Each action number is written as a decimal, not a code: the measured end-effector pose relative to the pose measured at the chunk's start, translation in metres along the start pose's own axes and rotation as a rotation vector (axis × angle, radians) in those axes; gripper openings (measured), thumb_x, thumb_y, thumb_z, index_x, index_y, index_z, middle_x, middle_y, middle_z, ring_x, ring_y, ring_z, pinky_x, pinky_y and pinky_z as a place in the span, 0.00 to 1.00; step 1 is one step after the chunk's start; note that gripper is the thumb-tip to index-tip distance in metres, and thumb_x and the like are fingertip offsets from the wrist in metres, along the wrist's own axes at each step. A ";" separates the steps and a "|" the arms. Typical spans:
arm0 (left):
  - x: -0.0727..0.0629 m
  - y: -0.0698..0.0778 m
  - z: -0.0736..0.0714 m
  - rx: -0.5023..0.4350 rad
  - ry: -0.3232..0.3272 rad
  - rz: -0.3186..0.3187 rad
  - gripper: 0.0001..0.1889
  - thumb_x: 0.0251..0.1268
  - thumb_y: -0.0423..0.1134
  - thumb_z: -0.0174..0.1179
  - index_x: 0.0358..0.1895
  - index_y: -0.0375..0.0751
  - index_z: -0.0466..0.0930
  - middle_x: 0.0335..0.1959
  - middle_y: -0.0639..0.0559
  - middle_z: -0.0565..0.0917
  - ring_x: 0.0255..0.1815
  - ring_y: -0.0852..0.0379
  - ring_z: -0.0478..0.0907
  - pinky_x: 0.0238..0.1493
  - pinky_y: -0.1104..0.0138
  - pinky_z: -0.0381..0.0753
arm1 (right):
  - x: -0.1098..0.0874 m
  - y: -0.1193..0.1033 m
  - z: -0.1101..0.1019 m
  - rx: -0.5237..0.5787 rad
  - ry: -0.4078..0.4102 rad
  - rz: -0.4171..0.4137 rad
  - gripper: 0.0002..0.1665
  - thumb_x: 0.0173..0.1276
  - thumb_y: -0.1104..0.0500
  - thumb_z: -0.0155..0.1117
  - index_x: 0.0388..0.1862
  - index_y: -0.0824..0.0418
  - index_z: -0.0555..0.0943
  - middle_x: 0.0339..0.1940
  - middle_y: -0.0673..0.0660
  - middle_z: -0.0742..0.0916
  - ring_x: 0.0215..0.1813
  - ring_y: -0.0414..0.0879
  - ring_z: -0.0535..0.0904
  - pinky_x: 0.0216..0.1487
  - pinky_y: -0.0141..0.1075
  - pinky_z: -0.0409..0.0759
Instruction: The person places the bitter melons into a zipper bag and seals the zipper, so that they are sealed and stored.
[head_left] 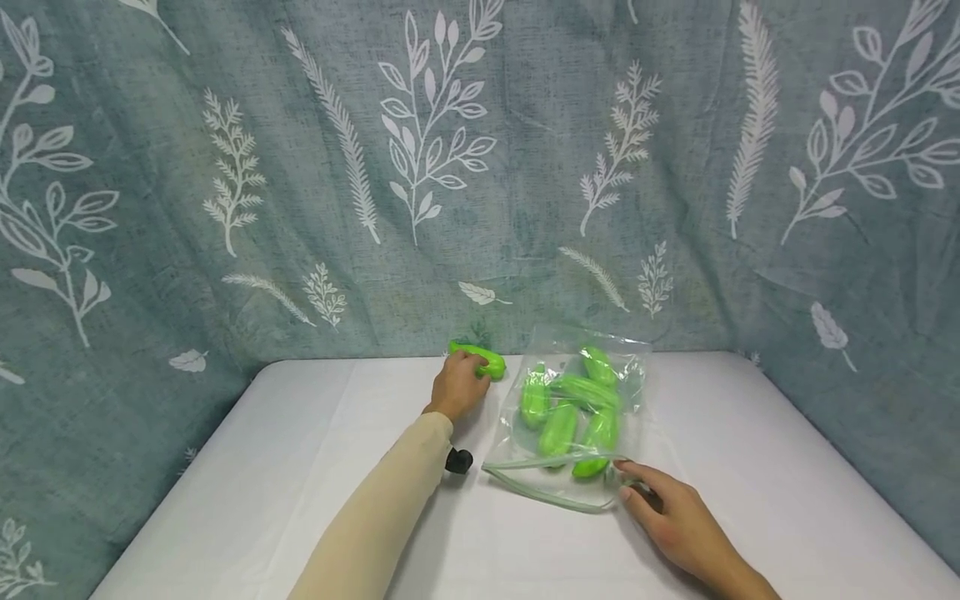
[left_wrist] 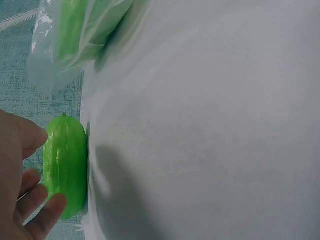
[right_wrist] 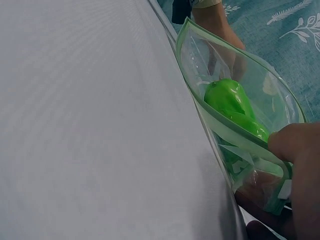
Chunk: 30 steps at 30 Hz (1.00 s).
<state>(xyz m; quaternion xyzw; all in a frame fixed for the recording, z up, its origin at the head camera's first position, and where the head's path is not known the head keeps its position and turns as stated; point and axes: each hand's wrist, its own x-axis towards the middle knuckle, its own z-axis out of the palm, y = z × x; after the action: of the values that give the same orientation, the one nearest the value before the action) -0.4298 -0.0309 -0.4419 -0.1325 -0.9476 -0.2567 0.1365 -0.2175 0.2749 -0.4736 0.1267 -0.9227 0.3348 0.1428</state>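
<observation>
A bright green, ridged, cucumber-like vegetable (head_left: pixel 491 363) lies near the back edge of the table. Over it is my left hand (head_left: pixel 459 385); in the left wrist view the thumb and loosely bent fingers (left_wrist: pixel 52 210) are spread along the upper side of the vegetable (left_wrist: pixel 67 165). To its right, a clear zip bag (head_left: pixel 551 342) with a green zip strip lies with its mouth towards me. Several similar green vegetables (head_left: pixel 557 429) are inside. My right hand (head_left: pixel 678 521) pinches the right corner of the bag's mouth, which gapes in the right wrist view (right_wrist: pixel 240 125).
A white cloth covers the table (head_left: pixel 375 400). Behind and at both sides hangs a blue-green curtain (head_left: pixel 525 167) with white leaf prints. The black wrist device (head_left: pixel 459 461) shows by the left sleeve.
</observation>
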 end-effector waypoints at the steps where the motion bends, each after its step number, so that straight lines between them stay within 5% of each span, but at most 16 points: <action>1: 0.001 0.000 0.000 0.003 0.002 0.004 0.15 0.68 0.42 0.63 0.55 0.46 0.85 0.59 0.46 0.76 0.62 0.46 0.72 0.54 0.52 0.78 | 0.000 0.000 0.000 0.002 0.001 0.003 0.22 0.75 0.51 0.62 0.64 0.55 0.79 0.64 0.50 0.82 0.67 0.55 0.76 0.63 0.54 0.73; 15: 0.020 -0.001 0.005 0.038 0.004 -0.015 0.16 0.67 0.42 0.64 0.57 0.45 0.84 0.65 0.42 0.72 0.65 0.44 0.67 0.54 0.52 0.77 | 0.000 0.000 -0.001 -0.014 0.021 0.000 0.22 0.74 0.51 0.63 0.64 0.53 0.80 0.62 0.49 0.83 0.66 0.53 0.76 0.62 0.53 0.74; 25: 0.023 -0.003 0.007 0.135 -0.007 0.092 0.20 0.68 0.42 0.63 0.61 0.45 0.81 0.66 0.42 0.73 0.66 0.42 0.68 0.58 0.50 0.75 | 0.000 -0.002 0.001 0.005 0.011 0.012 0.21 0.73 0.51 0.65 0.63 0.52 0.80 0.62 0.47 0.83 0.64 0.51 0.78 0.61 0.51 0.76; 30: 0.022 -0.001 0.009 0.172 -0.019 0.094 0.21 0.69 0.44 0.64 0.63 0.46 0.79 0.67 0.43 0.73 0.67 0.42 0.66 0.61 0.46 0.72 | 0.001 -0.001 0.001 -0.002 -0.002 0.048 0.22 0.72 0.51 0.66 0.63 0.51 0.80 0.62 0.45 0.83 0.66 0.49 0.76 0.63 0.50 0.75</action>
<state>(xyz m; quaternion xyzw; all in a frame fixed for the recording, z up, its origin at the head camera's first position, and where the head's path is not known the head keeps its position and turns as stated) -0.4526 -0.0230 -0.4431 -0.1670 -0.9601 -0.1665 0.1502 -0.2179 0.2728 -0.4736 0.1048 -0.9260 0.3370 0.1338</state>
